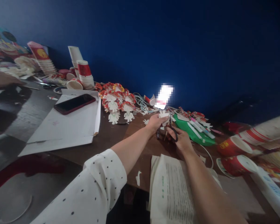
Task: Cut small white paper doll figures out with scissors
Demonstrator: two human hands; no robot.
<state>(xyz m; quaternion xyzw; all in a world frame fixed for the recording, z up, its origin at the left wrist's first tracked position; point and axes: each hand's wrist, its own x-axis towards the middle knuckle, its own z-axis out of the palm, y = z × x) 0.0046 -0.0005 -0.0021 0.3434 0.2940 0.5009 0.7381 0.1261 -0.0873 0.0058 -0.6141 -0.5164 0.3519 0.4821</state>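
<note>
My left hand (155, 122) is closed on a small white paper cutout (163, 115), holding it up above the brown table (114, 137). In my right hand (180, 138) is a pair of scissors (174, 134) with dark handles, its blades against the right side of the cutout. How far the blades are apart is too small to tell. To the left lie several white paper dolls (128, 115) with red patterned tops. Small paper scraps are scattered below and beside my left hand.
A phone (74, 103) rests on a white box lid (72, 130) at left. Behind stand stacked paper cups (85, 74). A lit screen (164, 96) leans at the wall. Pens (202, 127) lie on a green item (185, 127). Printed paper (168, 186) is in front; another person's hand (4, 81) is far left.
</note>
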